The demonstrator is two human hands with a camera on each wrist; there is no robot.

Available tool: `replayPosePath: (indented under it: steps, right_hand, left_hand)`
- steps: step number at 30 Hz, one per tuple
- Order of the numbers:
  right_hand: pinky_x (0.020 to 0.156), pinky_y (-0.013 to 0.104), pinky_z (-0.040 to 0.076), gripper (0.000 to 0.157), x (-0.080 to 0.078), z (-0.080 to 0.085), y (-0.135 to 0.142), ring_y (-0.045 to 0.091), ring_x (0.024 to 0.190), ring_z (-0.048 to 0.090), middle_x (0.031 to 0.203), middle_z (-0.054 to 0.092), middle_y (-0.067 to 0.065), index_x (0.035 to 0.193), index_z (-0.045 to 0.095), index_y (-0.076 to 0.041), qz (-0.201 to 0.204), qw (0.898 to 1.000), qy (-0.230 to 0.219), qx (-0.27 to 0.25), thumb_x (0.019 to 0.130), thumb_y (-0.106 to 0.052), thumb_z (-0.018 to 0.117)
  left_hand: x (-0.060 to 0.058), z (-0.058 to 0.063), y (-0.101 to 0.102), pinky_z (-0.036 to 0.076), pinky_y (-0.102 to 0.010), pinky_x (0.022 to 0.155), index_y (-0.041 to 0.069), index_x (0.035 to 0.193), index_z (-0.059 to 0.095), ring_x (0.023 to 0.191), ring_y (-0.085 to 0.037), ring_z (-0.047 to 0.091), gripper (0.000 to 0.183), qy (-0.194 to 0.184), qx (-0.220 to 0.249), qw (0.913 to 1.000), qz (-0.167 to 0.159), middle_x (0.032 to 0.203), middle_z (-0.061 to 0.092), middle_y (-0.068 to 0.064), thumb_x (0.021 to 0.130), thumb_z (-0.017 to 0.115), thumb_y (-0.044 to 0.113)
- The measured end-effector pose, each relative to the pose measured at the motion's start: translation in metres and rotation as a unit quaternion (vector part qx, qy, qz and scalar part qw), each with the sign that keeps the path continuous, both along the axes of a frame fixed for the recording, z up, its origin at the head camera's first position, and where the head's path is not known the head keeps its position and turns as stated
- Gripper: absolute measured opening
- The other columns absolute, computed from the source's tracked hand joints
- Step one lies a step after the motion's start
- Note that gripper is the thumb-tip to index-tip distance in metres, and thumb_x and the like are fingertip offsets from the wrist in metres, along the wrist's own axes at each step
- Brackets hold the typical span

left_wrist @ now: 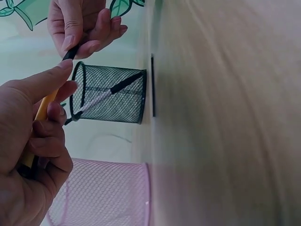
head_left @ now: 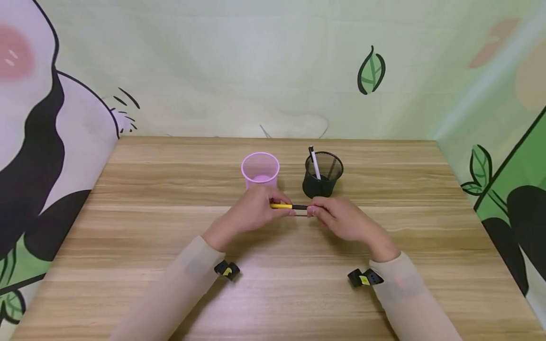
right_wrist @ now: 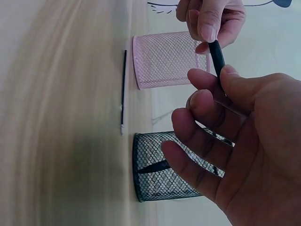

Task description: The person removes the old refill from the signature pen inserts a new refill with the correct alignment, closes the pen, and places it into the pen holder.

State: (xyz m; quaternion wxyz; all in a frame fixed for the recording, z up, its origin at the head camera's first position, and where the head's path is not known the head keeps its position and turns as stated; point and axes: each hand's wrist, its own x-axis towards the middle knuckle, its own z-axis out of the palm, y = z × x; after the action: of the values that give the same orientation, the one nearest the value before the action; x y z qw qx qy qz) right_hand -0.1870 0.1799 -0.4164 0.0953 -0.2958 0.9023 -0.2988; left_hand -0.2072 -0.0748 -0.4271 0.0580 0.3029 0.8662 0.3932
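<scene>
A yellow pen (head_left: 281,206) with a black front section is held level between both hands, above the table in front of two cups. My left hand (head_left: 256,208) grips its yellow barrel (left_wrist: 44,108), fingers curled round it. The thumb and index finger of my right hand (head_left: 343,218) pinch the black section (right_wrist: 216,59) at the other end; the other fingers are loosely bent. Below the hands a thin dark stick (right_wrist: 123,94) with a pale tip, like a pen refill, lies on the table.
Behind the left hand stands a pink mesh cup (head_left: 260,179). A black mesh cup (head_left: 317,188) stands to its right, with a white-and-black pen (head_left: 315,163) leaning inside. The wooden table (head_left: 170,166) ends at a printed cloth backdrop (head_left: 222,71).
</scene>
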Motion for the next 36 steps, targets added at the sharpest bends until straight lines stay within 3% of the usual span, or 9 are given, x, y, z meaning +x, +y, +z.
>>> replayPosePath:
  steps: [7,13,21,31,36]
  right_hand:
    - [0.067,0.03,0.044,0.02,-0.002,0.012,0.004,0.009,0.059,0.044,0.067,0.049,-0.008,0.102,0.068,-0.014,-0.007,1.0,-0.017,-0.005,0.11,-0.02,0.051]
    - [0.066,0.03,0.042,0.022,-0.008,0.018,0.012,0.013,0.062,0.045,0.072,0.053,-0.004,0.103,0.069,-0.013,-0.021,0.999,-0.031,-0.016,0.111,-0.023,0.05]
    - [0.073,0.033,0.045,0.02,-0.013,0.027,0.02,0.016,0.072,0.052,0.077,0.057,-0.001,0.102,0.07,-0.013,-0.027,0.999,-0.012,-0.027,0.11,-0.016,0.051]
    - [0.067,0.029,0.043,0.019,-0.018,0.034,0.027,0.016,0.07,0.051,0.078,0.061,0.004,0.099,0.07,-0.01,-0.04,0.999,0.013,-0.033,0.108,-0.015,0.055]
    - [0.066,0.029,0.044,0.019,-0.02,0.041,0.031,0.017,0.071,0.052,0.081,0.063,0.007,0.101,0.071,-0.009,-0.049,0.998,0.013,-0.038,0.108,-0.014,0.054]
  left_hand:
    - [-0.002,0.014,-0.008,0.054,-0.028,0.069,0.019,0.098,0.082,0.075,-0.009,0.063,0.014,0.004,-0.014,0.9998,0.014,0.087,0.076,0.01,0.091,0.082,0.031]
    - [-0.006,0.021,-0.02,0.051,-0.026,0.065,0.017,0.098,0.081,0.07,-0.009,0.058,0.011,0.015,-0.002,0.9996,0.023,0.082,0.073,0.008,0.093,0.08,0.028]
    - [-0.01,0.026,-0.027,0.049,-0.029,0.067,0.013,0.1,0.08,0.072,-0.012,0.056,0.016,0.013,0.014,0.9996,0.02,0.085,0.076,-0.007,0.096,0.076,0.028]
    - [-0.015,0.031,-0.029,0.041,-0.024,0.058,0.015,0.098,0.08,0.064,-0.01,0.048,0.011,0.024,0.026,0.9985,0.042,0.069,0.061,0.005,0.097,0.075,0.025]
    - [-0.017,0.034,-0.029,0.044,-0.024,0.061,0.01,0.102,0.08,0.068,-0.012,0.053,0.011,0.038,0.045,0.9972,0.045,0.075,0.067,0.0,0.097,0.074,0.018]
